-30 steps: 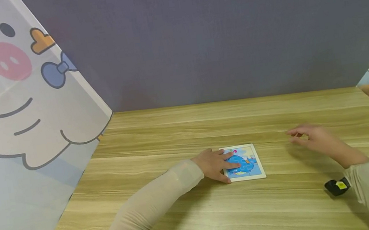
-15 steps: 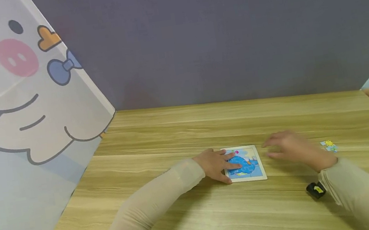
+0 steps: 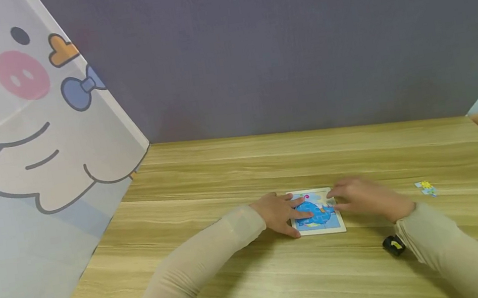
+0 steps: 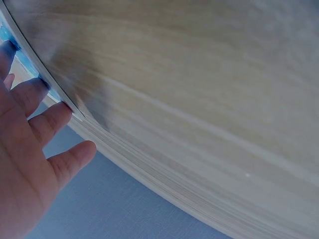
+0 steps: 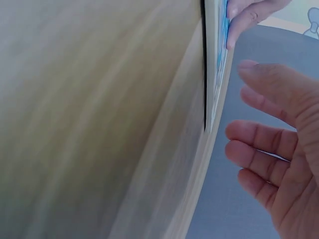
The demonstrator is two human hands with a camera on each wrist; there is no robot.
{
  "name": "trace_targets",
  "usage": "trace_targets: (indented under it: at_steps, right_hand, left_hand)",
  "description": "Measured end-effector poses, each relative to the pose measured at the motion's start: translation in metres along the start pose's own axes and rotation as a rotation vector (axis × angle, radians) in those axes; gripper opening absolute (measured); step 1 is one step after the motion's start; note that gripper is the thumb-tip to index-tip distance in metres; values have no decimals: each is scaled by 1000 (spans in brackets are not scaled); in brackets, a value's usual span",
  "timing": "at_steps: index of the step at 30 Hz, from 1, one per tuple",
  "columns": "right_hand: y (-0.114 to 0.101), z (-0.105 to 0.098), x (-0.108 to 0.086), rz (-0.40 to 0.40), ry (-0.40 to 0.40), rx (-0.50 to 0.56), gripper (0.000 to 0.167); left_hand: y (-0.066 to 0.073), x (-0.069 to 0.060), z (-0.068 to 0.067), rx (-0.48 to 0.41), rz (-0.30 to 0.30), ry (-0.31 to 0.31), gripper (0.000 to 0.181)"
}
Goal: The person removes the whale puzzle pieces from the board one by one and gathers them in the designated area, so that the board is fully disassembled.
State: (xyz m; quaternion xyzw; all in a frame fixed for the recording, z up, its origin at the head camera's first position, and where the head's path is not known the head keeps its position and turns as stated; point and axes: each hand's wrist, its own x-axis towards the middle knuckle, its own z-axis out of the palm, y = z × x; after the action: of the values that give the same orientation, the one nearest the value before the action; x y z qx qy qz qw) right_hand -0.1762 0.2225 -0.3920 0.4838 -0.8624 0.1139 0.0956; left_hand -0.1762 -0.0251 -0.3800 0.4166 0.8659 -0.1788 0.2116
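Observation:
A small square jigsaw puzzle (image 3: 319,227) with a blue animal picture and a white border lies on the wooden table. Spread across its left side, my left hand (image 3: 277,213) rests with straight fingers; its fingertips also reach the puzzle's edge in the left wrist view. My right hand (image 3: 365,197) is at the puzzle's upper right side, with its fingertips over the border. In the right wrist view, the fingers of this right hand (image 5: 279,144) are loosely bent and apart, and I see nothing between them. Whether they touch the puzzle is unclear.
Loose jigsaw pieces (image 3: 427,188), one bearing a yellow sun, lie on the table (image 3: 242,169) right of the puzzle. A grey partition (image 3: 279,46) rises behind the table. A cartoon-printed panel (image 3: 37,147) stands on the left, and another is at the far right.
My right hand has moved left from the loose pieces to the puzzle's right side, uncovering those pieces. My left hand has stayed on the puzzle.

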Motion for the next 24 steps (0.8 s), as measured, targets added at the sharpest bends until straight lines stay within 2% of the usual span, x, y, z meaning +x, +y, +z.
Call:
trace_targets:
  at_steps: [10,17,24]
  right_hand:
    - [-4,0,10,77,-159,-33,10]
    - [-7,-1,14,63,-185,-50,12]
    - [-7,2,14,88,-194,-20,14]
  left_hand:
    - [0,1,0,9,5,1,65]
    - [-1,1,0,1,10,3,65]
    - [-1,0,0,1,7,-5,65]
